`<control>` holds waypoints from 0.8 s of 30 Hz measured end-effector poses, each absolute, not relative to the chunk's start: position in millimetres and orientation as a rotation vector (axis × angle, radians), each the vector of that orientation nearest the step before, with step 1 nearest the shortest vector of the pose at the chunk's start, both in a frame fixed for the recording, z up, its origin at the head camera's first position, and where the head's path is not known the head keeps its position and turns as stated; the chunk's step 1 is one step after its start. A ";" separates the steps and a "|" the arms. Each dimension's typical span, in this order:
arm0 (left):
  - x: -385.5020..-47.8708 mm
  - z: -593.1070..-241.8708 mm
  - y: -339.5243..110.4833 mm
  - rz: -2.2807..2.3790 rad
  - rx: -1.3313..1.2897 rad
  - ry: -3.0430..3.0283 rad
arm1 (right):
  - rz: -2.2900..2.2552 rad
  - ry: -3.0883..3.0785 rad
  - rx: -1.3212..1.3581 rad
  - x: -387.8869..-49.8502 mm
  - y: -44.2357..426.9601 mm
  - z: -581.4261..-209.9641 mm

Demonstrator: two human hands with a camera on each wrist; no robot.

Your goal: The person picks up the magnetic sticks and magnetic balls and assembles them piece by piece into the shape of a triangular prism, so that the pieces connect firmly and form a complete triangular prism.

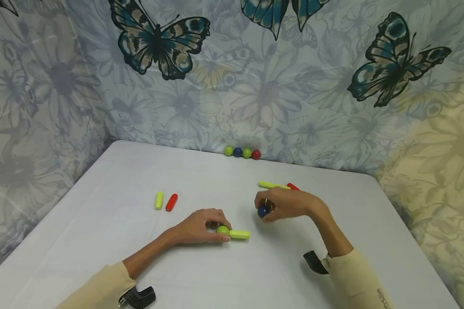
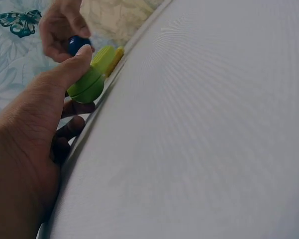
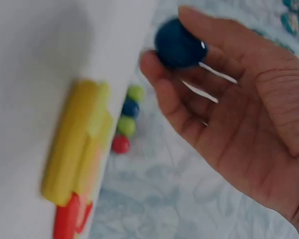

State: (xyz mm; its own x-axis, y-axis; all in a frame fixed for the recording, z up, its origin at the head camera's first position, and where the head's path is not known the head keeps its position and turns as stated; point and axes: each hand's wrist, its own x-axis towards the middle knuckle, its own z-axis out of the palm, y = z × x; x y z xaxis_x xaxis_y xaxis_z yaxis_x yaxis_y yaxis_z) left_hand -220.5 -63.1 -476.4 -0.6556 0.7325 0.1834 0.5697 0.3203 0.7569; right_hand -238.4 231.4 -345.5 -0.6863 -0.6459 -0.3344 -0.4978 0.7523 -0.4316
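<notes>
In the head view, the left hand (image 1: 203, 226) grips a green ball (image 1: 223, 231) between thumb and fingers. A light green stick (image 1: 240, 234) extends rightward from that ball, over the white table. The left wrist view shows the green ball (image 2: 86, 85) pinched by the left hand (image 2: 35, 114). The right hand (image 1: 288, 203) pinches a dark blue ball (image 1: 263, 210), up and to the right of the stick. In the right wrist view, thumb and fingertips of the right hand (image 3: 244, 94) hold the blue ball (image 3: 179, 44).
A light green stick (image 1: 159, 200) and a red stick (image 1: 172, 202) lie at the left. Behind the right hand lie another green stick (image 1: 272, 185) and a partly hidden red one (image 1: 293, 186). A row of several balls (image 1: 247, 153) lines the white table's (image 1: 170, 159) back edge.
</notes>
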 end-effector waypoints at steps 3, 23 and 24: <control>-220.3 -477.6 -65.1 1.272 1.195 2.386 | -0.363 2.389 -0.857 -223.8 220.1 -356.3; -221.6 -477.3 -63.1 1.214 1.255 2.398 | -0.358 2.332 -0.772 -208.6 217.2 -373.9; -221.3 -477.4 -63.6 1.218 1.257 2.395 | -0.375 2.338 -0.763 -208.7 219.3 -371.6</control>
State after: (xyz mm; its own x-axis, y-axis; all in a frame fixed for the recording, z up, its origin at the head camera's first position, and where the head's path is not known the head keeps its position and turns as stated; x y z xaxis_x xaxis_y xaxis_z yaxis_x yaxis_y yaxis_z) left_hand -221.3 -63.6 -477.4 -0.6282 0.7505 0.2049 0.6076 0.3088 0.7317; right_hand -208.7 219.3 -371.6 -0.6252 -0.6086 -0.4886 -0.4252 0.7906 -0.4407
